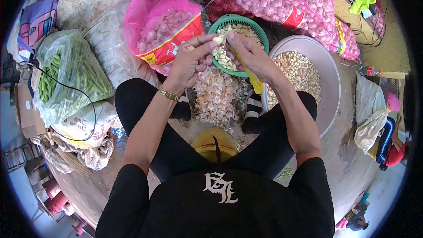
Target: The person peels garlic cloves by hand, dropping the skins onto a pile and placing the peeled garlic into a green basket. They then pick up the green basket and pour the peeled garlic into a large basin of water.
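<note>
Left hand (pixel 190 59) pinches a clove (pixel 218 40) between thumb and fingers; right hand (pixel 250 56) is wrapped round a yellow tool (pixel 254 80), its thumb by the clove, working end too hidden to tell; both hands near each other, clove above the left side of the green basket (pixel 265 35), which holds more cloves (pixel 224 60); peels (pixel 218 97) heaped on the floor (pixel 343 154) at the basket's near edge, between the feet; tub (pixel 329 77) right of the basket, cloves inside toward its left edge; open pink bag (pixel 154 28) of garlic beyond the basket's left edge.
</note>
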Tool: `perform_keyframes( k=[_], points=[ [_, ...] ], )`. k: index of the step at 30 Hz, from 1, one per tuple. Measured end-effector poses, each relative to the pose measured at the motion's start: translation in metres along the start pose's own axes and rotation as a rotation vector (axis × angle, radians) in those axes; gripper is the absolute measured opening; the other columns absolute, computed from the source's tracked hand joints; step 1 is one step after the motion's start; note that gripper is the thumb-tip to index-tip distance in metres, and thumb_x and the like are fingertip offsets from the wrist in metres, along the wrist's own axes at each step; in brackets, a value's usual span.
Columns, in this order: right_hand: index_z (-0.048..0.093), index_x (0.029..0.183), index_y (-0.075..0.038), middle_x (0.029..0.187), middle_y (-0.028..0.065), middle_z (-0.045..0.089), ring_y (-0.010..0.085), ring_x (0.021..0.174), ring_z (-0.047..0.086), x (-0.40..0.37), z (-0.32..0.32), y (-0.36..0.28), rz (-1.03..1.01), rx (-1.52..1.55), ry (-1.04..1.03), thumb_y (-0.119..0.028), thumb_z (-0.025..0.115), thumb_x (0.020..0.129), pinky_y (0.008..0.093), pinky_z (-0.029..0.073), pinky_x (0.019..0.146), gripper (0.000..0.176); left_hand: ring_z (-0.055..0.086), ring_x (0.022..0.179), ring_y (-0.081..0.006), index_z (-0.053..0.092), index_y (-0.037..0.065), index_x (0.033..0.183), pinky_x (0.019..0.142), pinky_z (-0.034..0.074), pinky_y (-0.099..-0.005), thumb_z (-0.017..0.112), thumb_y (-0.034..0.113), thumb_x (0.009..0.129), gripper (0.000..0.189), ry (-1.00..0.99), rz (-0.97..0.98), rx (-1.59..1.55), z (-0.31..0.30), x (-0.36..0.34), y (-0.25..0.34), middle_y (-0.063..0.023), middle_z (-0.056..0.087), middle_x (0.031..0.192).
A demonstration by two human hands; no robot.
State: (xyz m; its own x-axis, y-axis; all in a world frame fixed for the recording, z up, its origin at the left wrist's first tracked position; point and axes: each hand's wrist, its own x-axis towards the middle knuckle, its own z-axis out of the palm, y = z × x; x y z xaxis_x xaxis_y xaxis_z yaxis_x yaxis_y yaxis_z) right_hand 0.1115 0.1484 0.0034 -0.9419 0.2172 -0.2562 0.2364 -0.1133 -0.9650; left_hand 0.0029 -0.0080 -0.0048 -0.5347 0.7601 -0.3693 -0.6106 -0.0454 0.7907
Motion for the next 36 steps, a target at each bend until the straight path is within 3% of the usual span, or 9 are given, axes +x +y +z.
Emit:
perform_keyframes(
  k=[11, 14, 18, 21, 23, 26, 29, 31, 36],
  points=[
    [0.056, 0.084, -0.006, 0.068, -0.0043, 0.048, 0.0048, 0.056, 0.042, 0.000, 0.004, -0.001, 0.113, 0.035, -0.044, -0.052, 0.046, 0.099, 0.0223, 0.033, 0.046, 0.049, 0.046, 0.051, 0.0007, 0.064, 0.006, 0.111, 0.037, 0.029, -0.0134, 0.067, 0.013, 0.091, 0.022, -0.004, 0.015, 0.041, 0.002, 0.001, -0.002, 0.0039, 0.056, 0.071],
    [0.059, 0.089, -0.005, 0.069, -0.0035, 0.052, 0.0054, 0.057, 0.043, 0.001, 0.006, -0.002, 0.031, 0.028, -0.052, -0.050, 0.047, 0.099, 0.0216, 0.035, 0.047, 0.048, 0.048, 0.051, -0.0005, 0.063, 0.006, 0.110, 0.037, 0.029, -0.0138, 0.066, 0.013, 0.091, 0.020, -0.022, 0.047, 0.048, 0.000, 0.003, -0.004, 0.0025, 0.058, 0.073],
    [0.062, 0.092, -0.004, 0.069, -0.0026, 0.055, 0.0059, 0.058, 0.045, 0.002, 0.008, -0.008, 0.087, 0.084, -0.096, -0.046, 0.048, 0.100, 0.0227, 0.038, 0.051, 0.045, 0.050, 0.053, -0.0023, 0.062, 0.005, 0.107, 0.037, 0.030, -0.0140, 0.065, 0.012, 0.092, 0.016, -0.026, 0.110, 0.030, -0.002, 0.003, -0.006, -0.0001, 0.061, 0.077],
    [0.061, 0.088, -0.003, 0.067, -0.0020, 0.054, 0.0069, 0.059, 0.045, 0.004, 0.014, -0.005, 0.001, 0.131, -0.057, -0.040, 0.048, 0.101, 0.0252, 0.039, 0.054, 0.040, 0.052, 0.053, -0.0032, 0.062, 0.006, 0.105, 0.037, 0.030, -0.0143, 0.065, 0.012, 0.092, 0.015, -0.020, 0.135, 0.034, -0.002, 0.003, -0.008, -0.0009, 0.061, 0.078],
    [0.058, 0.085, -0.001, 0.066, -0.0009, 0.053, 0.0070, 0.060, 0.044, 0.013, 0.012, 0.012, -0.292, -0.220, 0.051, -0.032, 0.049, 0.101, 0.0275, 0.039, 0.054, 0.036, 0.052, 0.053, -0.0036, 0.061, 0.006, 0.105, 0.037, 0.030, -0.0145, 0.065, 0.012, 0.092, 0.015, -0.016, 0.145, 0.027, 0.001, 0.002, -0.009, -0.0010, 0.061, 0.078],
    [0.056, 0.083, 0.001, 0.065, -0.0001, 0.051, 0.0073, 0.062, 0.043, 0.014, 0.006, 0.012, -0.469, -0.461, 0.126, -0.028, 0.051, 0.101, 0.0284, 0.039, 0.054, 0.034, 0.051, 0.052, -0.0017, 0.062, 0.006, 0.101, 0.038, 0.028, -0.0150, 0.069, 0.013, 0.090, 0.015, 0.045, 0.191, 0.047, 0.009, -0.003, -0.008, 0.0021, 0.057, 0.073],
    [0.054, 0.083, 0.002, 0.064, 0.0020, 0.049, 0.0078, 0.062, 0.042, 0.010, 0.006, 0.002, -0.389, -0.317, 0.067, -0.026, 0.052, 0.100, 0.0295, 0.039, 0.054, 0.033, 0.050, 0.051, -0.0012, 0.062, 0.005, 0.103, 0.038, 0.027, -0.0151, 0.067, 0.013, 0.090, 0.016, -0.057, 0.226, 0.036, 0.010, -0.008, -0.001, 0.0019, 0.058, 0.079],
    [0.054, 0.082, 0.002, 0.064, 0.0031, 0.048, 0.0084, 0.061, 0.042, 0.011, 0.005, 0.001, -0.400, -0.300, 0.050, -0.026, 0.053, 0.100, 0.0299, 0.038, 0.053, 0.033, 0.047, 0.050, -0.0028, 0.058, 0.004, 0.112, 0.037, 0.026, -0.0160, 0.063, 0.013, 0.093, 0.021, -0.159, 0.129, 0.085, 0.007, -0.012, 0.005, 0.0006, 0.058, 0.077],
    [0.053, 0.083, 0.002, 0.062, 0.0057, 0.044, 0.0095, 0.061, 0.042, 0.012, 0.005, 0.009, -0.448, -0.372, 0.051, -0.025, 0.053, 0.100, 0.0309, 0.038, 0.053, 0.032, 0.046, 0.049, -0.0031, 0.055, 0.005, 0.112, 0.037, 0.026, -0.0165, 0.063, 0.012, 0.093, 0.022, -0.186, 0.132, 0.127, 0.006, -0.013, 0.007, -0.0010, 0.058, 0.080]
  ],
)
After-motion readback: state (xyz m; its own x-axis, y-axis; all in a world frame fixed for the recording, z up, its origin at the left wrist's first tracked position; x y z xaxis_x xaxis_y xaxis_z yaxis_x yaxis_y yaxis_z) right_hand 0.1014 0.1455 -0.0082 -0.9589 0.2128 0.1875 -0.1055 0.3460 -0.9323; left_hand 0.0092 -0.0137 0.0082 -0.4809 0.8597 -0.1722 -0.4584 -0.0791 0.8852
